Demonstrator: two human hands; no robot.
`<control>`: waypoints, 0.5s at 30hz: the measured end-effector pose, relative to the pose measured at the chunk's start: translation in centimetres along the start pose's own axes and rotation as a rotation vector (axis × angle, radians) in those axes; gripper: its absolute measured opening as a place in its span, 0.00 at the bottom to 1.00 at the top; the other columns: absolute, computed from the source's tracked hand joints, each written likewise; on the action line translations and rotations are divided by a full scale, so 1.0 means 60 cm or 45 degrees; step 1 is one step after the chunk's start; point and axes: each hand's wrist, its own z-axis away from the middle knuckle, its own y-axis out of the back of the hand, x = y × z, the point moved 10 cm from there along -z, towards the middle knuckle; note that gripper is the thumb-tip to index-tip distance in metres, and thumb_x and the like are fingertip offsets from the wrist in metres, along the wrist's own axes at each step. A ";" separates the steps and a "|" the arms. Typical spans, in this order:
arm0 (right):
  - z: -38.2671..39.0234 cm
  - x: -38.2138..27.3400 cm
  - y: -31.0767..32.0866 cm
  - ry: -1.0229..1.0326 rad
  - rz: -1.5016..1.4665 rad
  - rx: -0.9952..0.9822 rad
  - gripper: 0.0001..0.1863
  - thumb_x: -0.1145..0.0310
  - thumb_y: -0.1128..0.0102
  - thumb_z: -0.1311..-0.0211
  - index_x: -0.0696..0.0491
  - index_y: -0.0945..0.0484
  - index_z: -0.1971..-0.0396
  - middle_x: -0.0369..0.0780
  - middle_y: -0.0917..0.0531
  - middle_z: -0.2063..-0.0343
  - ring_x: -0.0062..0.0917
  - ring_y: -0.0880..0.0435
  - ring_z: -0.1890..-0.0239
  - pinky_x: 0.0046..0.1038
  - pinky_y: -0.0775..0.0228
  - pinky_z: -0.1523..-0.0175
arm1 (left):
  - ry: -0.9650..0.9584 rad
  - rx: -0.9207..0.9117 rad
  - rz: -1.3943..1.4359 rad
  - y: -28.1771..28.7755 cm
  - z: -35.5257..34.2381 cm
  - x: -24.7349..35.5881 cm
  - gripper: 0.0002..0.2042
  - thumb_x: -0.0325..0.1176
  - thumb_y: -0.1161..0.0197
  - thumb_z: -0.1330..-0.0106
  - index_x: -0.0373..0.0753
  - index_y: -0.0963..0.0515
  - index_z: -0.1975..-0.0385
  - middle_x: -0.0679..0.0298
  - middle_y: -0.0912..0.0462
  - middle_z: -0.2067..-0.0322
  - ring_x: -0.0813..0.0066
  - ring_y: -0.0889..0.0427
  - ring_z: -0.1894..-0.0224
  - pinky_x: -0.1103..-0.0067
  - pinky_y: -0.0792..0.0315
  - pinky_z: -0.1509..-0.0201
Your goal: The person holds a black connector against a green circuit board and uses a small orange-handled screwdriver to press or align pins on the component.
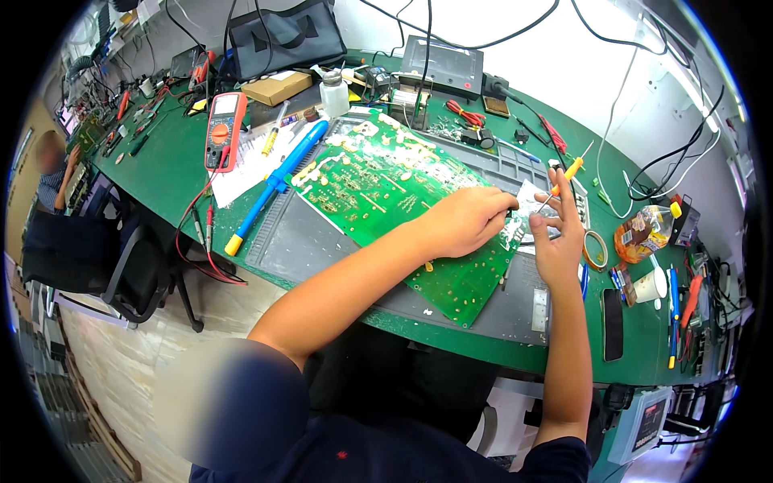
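Note:
A large green circuit board (346, 189) lies at a slant on a grey work mat (294, 241). My left hand (471, 221) rests over its right part, with the fingers curled and pinched together near the board's right edge. What the fingertips hold, if anything, is hidden. Just to the right, my right hand (561, 245) is raised with its fingers upright. Between thumb and fingers it holds a slim tool with a yellow-orange handle (573, 169), thin metal showing at both ends. Beneath the hands, a crumpled clear-white wrapping (527, 197) partly shows.
A red multimeter (225, 133) and a blue desoldering pump (278, 181) lie left of the board. At right are a tape roll (595, 250), a drink bottle (644, 233), a paper cup (649, 286) and a phone (612, 324). Another person (55, 169) sits far left.

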 end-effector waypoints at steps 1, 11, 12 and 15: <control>0.001 -0.001 -0.001 0.012 -0.009 0.002 0.35 0.57 0.37 0.35 0.54 0.36 0.32 0.45 0.28 0.36 0.31 0.19 0.47 0.29 0.23 0.52 | -0.001 -0.001 -0.004 0.000 0.001 -0.001 0.11 0.25 0.47 0.34 0.32 0.24 0.54 0.50 0.20 0.64 0.50 0.20 0.61 0.64 0.27 0.55; 0.002 -0.003 0.010 -0.038 -0.036 0.082 0.22 0.65 0.49 0.26 0.57 0.31 0.36 0.45 0.21 0.43 0.26 0.16 0.53 0.28 0.25 0.48 | 0.014 0.043 -0.060 0.008 -0.004 0.003 0.13 0.26 0.45 0.32 0.34 0.25 0.50 0.53 0.20 0.60 0.52 0.20 0.57 0.66 0.26 0.53; 0.003 -0.003 0.009 -0.039 -0.046 0.075 0.22 0.67 0.49 0.26 0.57 0.30 0.37 0.45 0.21 0.43 0.26 0.16 0.53 0.28 0.25 0.48 | 0.015 0.046 -0.065 0.009 -0.004 0.003 0.13 0.26 0.44 0.33 0.34 0.25 0.49 0.53 0.20 0.60 0.52 0.20 0.57 0.66 0.26 0.53; 0.006 -0.002 0.008 -0.024 -0.091 0.096 0.20 0.72 0.44 0.30 0.57 0.28 0.39 0.44 0.19 0.46 0.24 0.15 0.55 0.25 0.24 0.51 | 0.000 0.071 -0.082 0.009 -0.004 0.002 0.14 0.27 0.44 0.33 0.35 0.25 0.48 0.52 0.19 0.59 0.52 0.20 0.57 0.65 0.26 0.52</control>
